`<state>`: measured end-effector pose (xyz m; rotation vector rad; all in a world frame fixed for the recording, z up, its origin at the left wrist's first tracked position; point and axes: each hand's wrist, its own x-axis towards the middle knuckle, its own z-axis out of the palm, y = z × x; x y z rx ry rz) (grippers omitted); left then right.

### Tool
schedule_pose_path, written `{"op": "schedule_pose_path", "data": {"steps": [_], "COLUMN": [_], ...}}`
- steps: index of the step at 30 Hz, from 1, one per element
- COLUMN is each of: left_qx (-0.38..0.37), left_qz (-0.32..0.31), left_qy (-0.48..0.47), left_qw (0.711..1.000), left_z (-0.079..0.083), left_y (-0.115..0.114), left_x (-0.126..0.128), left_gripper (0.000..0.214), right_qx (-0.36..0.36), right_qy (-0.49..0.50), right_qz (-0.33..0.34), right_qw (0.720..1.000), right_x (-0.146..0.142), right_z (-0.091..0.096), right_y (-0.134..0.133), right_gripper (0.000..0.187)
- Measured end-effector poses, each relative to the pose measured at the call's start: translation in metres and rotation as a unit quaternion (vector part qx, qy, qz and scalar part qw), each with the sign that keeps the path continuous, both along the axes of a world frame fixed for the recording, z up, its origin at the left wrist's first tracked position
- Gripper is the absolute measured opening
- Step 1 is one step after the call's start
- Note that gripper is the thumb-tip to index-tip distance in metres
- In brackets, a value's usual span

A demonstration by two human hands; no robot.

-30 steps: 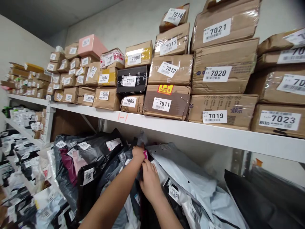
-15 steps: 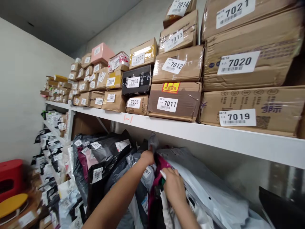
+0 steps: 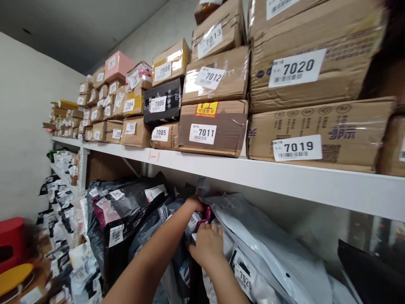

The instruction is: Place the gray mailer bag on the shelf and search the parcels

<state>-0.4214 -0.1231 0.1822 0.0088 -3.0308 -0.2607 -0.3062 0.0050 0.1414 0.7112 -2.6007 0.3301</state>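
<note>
Both of my hands reach in among upright plastic parcel bags under the shelf. My left hand (image 3: 194, 204) is at the top of the bags, beside a magenta bag edge (image 3: 206, 212); its fingers are mostly hidden behind the hand. Closer to me, my right hand (image 3: 208, 244) has its fingers curled over a parcel bag, with a white edge showing at its left side. A large pale grey parcel bag (image 3: 265, 236) leans just right of both hands. Below it is a white bag with a label reading 7020 (image 3: 243, 278). Dark grey bags (image 3: 152, 232) stand to the left.
A white shelf (image 3: 278, 176) runs above the bags, loaded with numbered cardboard boxes such as 7011 (image 3: 211, 126) and 7019 (image 3: 316, 139). More labelled bags (image 3: 76, 253) line the left. A red stool (image 3: 12, 242) and a yellow round seat (image 3: 15, 276) stand lower left.
My right hand has moved left, closer under the left hand. The magenta bag is now mostly covered, and the white bag's 7020 label has come into view. The camera has turned slightly right.
</note>
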Motion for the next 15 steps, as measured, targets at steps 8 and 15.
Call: {"op": "schedule_pose_path", "data": {"steps": [8,15], "left_qx": [-0.032,-0.044], "left_qz": [0.077,0.072], "left_qy": [-0.016,-0.062], "left_qw": [0.996,0.995], "left_z": [-0.006,0.022], "left_y": [-0.018,-0.005], "left_x": [0.032,0.050], "left_gripper": [0.044,0.057], "right_qx": [0.007,0.019], "right_qy": [0.017,-0.002], "right_qz": [-0.034,-0.014], "right_qw": [0.999,1.000], "right_x": [-0.029,-0.021], "right_z": [-0.013,0.007], "right_y": [-0.022,0.024], "right_gripper": [0.021,0.026]}}
